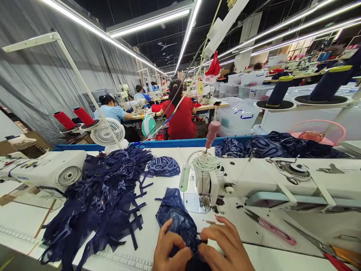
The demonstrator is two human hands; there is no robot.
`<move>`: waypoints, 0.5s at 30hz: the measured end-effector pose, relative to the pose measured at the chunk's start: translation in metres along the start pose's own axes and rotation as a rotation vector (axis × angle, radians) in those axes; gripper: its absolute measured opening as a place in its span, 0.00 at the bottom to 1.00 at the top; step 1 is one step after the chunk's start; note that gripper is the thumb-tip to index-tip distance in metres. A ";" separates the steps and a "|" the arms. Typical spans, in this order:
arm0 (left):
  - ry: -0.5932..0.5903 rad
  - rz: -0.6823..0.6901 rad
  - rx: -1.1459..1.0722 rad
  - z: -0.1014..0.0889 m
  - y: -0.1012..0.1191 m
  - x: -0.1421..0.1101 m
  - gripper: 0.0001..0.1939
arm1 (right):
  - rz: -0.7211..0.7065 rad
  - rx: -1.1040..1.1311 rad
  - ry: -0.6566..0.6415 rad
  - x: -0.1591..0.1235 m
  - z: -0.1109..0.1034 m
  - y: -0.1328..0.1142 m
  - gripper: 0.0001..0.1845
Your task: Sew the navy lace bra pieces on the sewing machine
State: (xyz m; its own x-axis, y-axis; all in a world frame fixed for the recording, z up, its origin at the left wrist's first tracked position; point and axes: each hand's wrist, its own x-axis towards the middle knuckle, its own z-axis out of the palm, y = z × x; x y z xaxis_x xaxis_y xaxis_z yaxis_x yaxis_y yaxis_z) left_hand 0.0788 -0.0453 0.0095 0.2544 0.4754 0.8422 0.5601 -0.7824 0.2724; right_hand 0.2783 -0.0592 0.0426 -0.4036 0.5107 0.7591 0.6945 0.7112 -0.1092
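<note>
A navy lace bra piece (175, 210) lies on the white table in front of the sewing machine's needle area. At its near end my left hand (170, 250) is closed, thumb and fingers pinching the lace edge. My right hand (225, 246) pinches the same piece from the other side, its index finger raised a little. Part of the fabric is hidden behind my fingers. Just beyond stands the white sewing machine (239, 180), with its metal plate (196, 203) to the right of the lace. A navy lace cup (163, 166) rests farther back.
A large heap of navy bra pieces (104, 203) covers the left side. Pink-handled snips (270, 226) and large scissors (313, 239) lie at right. Another sewing machine (47, 169) stands at left. More navy lace (262, 146) sits behind the machine. A person in red (182, 116) sits ahead.
</note>
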 end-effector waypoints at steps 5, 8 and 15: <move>0.020 0.071 0.089 -0.007 0.008 0.006 0.12 | -0.010 -0.029 0.007 -0.001 -0.005 -0.006 0.12; -0.028 0.117 0.142 -0.006 0.010 0.009 0.11 | -0.024 -0.022 -0.026 -0.002 -0.006 -0.008 0.11; 0.141 0.242 0.258 0.006 0.009 0.012 0.17 | -0.036 -0.078 -0.026 -0.008 0.006 -0.008 0.14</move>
State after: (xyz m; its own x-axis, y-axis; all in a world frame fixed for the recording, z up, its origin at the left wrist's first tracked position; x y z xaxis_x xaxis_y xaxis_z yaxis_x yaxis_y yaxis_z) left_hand 0.0920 -0.0445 0.0187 0.3024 0.2153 0.9285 0.6817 -0.7297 -0.0528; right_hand 0.2723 -0.0658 0.0335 -0.4436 0.4988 0.7446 0.7234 0.6898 -0.0311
